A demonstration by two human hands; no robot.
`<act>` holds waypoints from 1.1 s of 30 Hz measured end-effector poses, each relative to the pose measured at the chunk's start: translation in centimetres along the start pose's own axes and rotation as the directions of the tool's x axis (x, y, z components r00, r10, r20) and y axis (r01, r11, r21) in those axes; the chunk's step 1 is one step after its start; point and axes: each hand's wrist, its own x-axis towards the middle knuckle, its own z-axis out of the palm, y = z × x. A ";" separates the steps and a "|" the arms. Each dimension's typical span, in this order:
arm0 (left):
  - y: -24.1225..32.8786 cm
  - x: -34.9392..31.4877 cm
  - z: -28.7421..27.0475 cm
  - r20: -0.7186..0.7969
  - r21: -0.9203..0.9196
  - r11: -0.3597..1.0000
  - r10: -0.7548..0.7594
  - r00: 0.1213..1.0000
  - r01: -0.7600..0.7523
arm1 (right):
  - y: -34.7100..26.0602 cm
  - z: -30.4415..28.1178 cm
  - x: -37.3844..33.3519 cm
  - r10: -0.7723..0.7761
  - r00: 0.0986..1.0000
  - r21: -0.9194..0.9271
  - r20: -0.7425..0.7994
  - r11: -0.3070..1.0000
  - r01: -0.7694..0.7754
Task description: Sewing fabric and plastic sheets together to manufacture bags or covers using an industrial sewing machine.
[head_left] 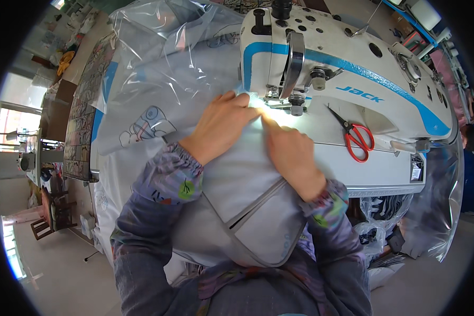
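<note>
A grey fabric piece [231, 184] with dark edging and a slit-like opening spreads from the sewing machine [347, 68] down over my lap. My left hand [218, 126] lies on the fabric just left of the lit needle area, its fingers bent and closed on the cloth. On the other side, my right hand [295, 155] has its index finger stretched toward the same spot, and its other fingers are curled against the fabric. Both sets of fingertips nearly meet in front of the presser foot. The bright lamp glare hides the needle and the exact edge being gripped.
Red-handled thread scissors [356, 138] lie on the machine bed right of my right hand. Clear plastic sheeting [179, 68] with printed cartoon figures is heaped behind my left hand. Bags of dark pieces [387, 210] hang below the table's right edge. A wooden chair [52, 210] stands far left.
</note>
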 end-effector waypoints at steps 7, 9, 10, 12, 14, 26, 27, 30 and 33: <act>1.8 -0.3 0.8 0.006 0.073 0.996 -0.047 0.999 0.046 | 1.8 0.2 -2.2 0.005 0.997 0.077 -0.076 0.997 0.001; 2.3 -0.2 1.2 -0.020 0.078 0.995 -0.060 0.998 0.062 | 1.0 0.1 -1.7 0.032 0.997 0.043 -0.068 0.999 -0.029; 2.5 -0.2 1.4 -0.047 0.082 0.994 -0.072 0.996 0.076 | 0.7 0.1 -1.5 0.040 0.996 0.025 -0.081 0.999 -0.038; 2.7 -0.1 1.7 -0.065 0.100 0.991 -0.083 0.994 0.089 | 0.4 -0.1 -1.3 0.047 0.995 0.006 -0.093 0.999 -0.047; 2.7 -0.1 1.8 -0.083 0.119 0.988 -0.091 0.992 0.100 | 0.4 -0.2 -1.4 0.039 0.992 0.012 -0.117 0.999 -0.038; 3.3 0.0 1.6 0.010 0.115 0.987 -0.110 0.994 0.109 | 0.1 -2.3 -1.7 0.027 0.998 0.150 0.048 0.988 -0.034; 3.3 0.0 1.5 -0.007 0.185 0.978 -0.101 0.995 0.100 | 0.8 -3.0 -2.3 0.041 0.999 0.130 0.006 0.991 -0.042; 3.1 0.2 1.0 -0.024 0.206 0.975 -0.080 0.997 0.083 | 2.3 -3.7 -4.4 -0.443 0.882 0.052 -0.162 0.888 0.456; 3.2 0.6 0.9 -0.005 0.145 0.986 -0.086 0.996 0.086 | 2.3 -2.2 -5.8 -0.565 0.825 0.355 -0.020 0.767 0.534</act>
